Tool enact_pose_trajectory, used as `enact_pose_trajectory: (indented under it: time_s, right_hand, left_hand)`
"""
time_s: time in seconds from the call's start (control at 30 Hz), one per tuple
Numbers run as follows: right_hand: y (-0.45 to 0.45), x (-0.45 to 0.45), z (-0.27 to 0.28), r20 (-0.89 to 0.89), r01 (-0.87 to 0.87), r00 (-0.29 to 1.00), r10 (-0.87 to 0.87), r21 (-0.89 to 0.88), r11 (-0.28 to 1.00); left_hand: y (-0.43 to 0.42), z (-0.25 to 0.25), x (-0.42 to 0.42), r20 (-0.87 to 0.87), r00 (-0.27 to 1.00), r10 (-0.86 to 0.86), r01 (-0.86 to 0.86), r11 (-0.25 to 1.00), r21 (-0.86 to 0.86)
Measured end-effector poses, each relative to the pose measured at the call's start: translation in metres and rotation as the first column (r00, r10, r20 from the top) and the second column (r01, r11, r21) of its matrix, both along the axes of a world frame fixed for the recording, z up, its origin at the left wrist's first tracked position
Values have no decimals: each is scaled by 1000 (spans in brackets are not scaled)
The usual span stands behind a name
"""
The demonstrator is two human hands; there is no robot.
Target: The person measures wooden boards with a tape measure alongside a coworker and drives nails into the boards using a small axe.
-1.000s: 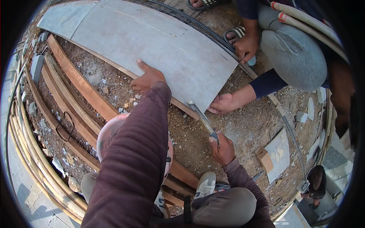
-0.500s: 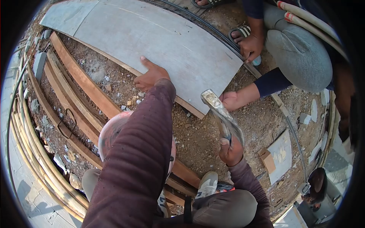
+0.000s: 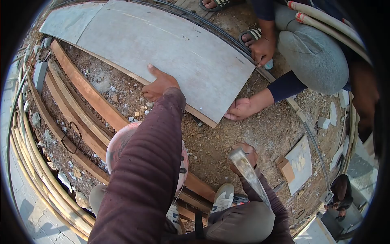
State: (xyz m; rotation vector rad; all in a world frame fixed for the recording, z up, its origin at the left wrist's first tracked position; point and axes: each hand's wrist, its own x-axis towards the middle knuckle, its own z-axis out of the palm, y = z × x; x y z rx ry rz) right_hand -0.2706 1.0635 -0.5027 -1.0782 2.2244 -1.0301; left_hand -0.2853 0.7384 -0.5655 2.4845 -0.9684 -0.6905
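My left hand (image 3: 161, 84) grips the near edge of a long pale sheet panel (image 3: 154, 44), its thumb on the top face and its fingers curled at the wooden strip (image 3: 207, 119) along the edge. My right hand (image 3: 248, 157) is closed around the handle of a hammer (image 3: 250, 173). The metal head points up toward me and hides part of this hand. A gap of bare ground lies between the hammer and the panel's near corner. A co-worker's hand (image 3: 239, 109) holds that corner; the co-worker's other hand (image 3: 263, 49) is at the far corner.
Several wooden planks (image 3: 83, 83) lie on the left beside bamboo poles (image 3: 38, 173). Under my left arm is a reddish-white round object (image 3: 120, 138), partly hidden. A small board (image 3: 300, 164) and a wood block (image 3: 285, 168) lie to the right, near a dark cable (image 3: 316, 144).
My right hand has drawn the hammer down and back, away from the panel corner, and the hammer head has tilted toward me. My left hand keeps its grip on the panel.
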Motion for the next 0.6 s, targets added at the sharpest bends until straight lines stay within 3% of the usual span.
enact_pose_trajectory:
  time_s: [0.03,0.07,0.17,0.23,0.3,0.37,0.4,0.43,0.5,0.53,0.6]
  right_hand:
    - [-2,6,-9,-22,5,1000,-2,140,990]
    - [-18,8,-11,70,42,994,-84,464,885]
    - [-31,0,23,32,24,999,-33,265,964]
    - [-30,-5,36,-54,69,996,-75,-115,991]
    - [-22,-9,30,-10,58,998,-65,-358,932]
    - [-11,-10,16,139,28,989,42,-463,886]
    - [-12,1,15,-93,21,995,-37,-164,986]
    - [-14,4,13,-58,33,998,-30,45,998]
    - [-24,2,3,14,31,999,-42,433,901]
    - [-21,-2,10,52,43,996,-68,377,925]
    - [-14,-4,21,41,91,995,-94,72,993]
  left_hand:
    - [2,1,2,-3,1000,-3,3,1000,-2]
    - [0,2,-1,-14,1000,-3,3,1000,-14]
    - [-1,1,-3,-1,1000,7,-7,1000,-2]
    - [-2,1,-3,-12,1000,11,-11,1000,2]
    - [-3,3,-3,-25,1000,4,-4,1000,14]
    - [-2,3,-1,-37,999,-3,5,999,40]
    - [1,2,1,-33,999,-6,7,999,33]
    - [1,1,2,-36,999,-7,8,1000,24]
    - [-5,1,-5,-49,999,-1,1,1000,4]
    - [-7,1,-6,-44,999,4,-4,1000,4]
    - [-5,-2,-3,-14,1000,6,-6,1000,5]
